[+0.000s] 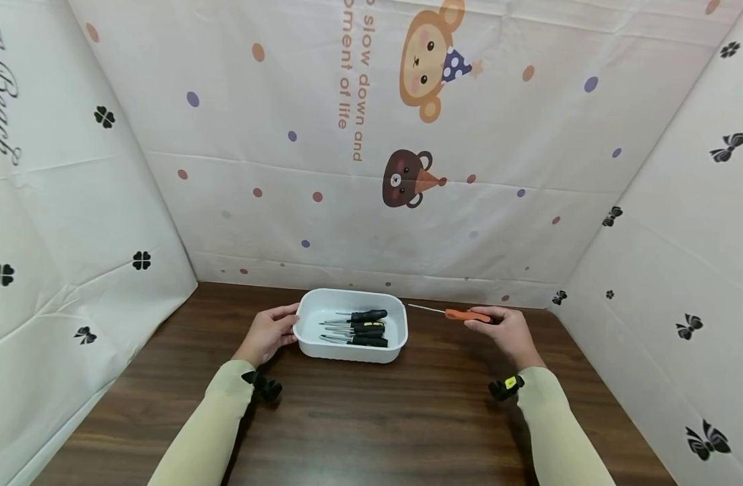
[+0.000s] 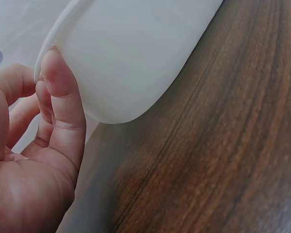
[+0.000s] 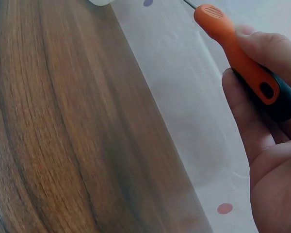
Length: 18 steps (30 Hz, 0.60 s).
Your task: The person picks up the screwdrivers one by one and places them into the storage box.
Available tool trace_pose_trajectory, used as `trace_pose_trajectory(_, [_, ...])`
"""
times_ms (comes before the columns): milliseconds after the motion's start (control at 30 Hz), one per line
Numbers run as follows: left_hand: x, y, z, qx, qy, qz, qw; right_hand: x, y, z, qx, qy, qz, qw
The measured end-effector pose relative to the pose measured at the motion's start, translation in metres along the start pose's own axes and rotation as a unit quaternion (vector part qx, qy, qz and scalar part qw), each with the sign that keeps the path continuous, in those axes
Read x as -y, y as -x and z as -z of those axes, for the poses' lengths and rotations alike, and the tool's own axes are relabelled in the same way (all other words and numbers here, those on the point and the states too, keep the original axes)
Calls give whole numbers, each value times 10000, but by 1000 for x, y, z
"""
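Note:
A white plastic tub (image 1: 353, 352) stands on the table, with several black-handled screwdrivers (image 1: 368, 329) lying in it, their shafts toward the left. My left hand (image 1: 270, 333) pinches the tub's left end at the rim; the left wrist view shows the thumb and fingers (image 2: 60, 73) on its edge. Right of the tub, my right hand (image 1: 506, 332) holds an orange-and-black screwdriver (image 1: 462, 315) by the handle. Its thin shaft points left, with the tip close to the tub's right rim. In the right wrist view the thumb lies along the orange handle (image 3: 242, 56).
The dark wood table (image 1: 371, 425) runs up to a printed cloth (image 1: 286, 223) at the back. More patterned cloth hangs at the left (image 1: 61, 270) and right (image 1: 669, 283) sides. Each wrist wears a small black camera mount (image 1: 266, 387).

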<state>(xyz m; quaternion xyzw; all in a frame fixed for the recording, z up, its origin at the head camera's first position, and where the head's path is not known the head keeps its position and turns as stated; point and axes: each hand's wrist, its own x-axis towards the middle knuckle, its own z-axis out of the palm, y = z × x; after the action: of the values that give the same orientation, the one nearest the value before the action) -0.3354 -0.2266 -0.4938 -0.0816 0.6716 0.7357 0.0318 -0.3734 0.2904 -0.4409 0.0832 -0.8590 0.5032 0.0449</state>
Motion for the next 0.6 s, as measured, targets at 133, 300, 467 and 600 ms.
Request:
trace_pose_trajectory(133, [0, 0, 0, 37, 22, -28, 10000, 15, 6, 1, -37, 114, 157, 9998])
trace_pose_trajectory(300, [-2, 2, 0, 36, 35, -70, 10000, 11, 4, -1, -23, 30, 243, 9997])
trace_pose_trajectory(467, [-3, 3, 0, 65, 22, -84, 9999, 0, -2, -6, 9, -91, 350, 9993])
trace_pose_trajectory(600, [-3, 3, 0, 48, 14, -66, 10000, 2, -3, -10, -15, -186, 415, 9990])
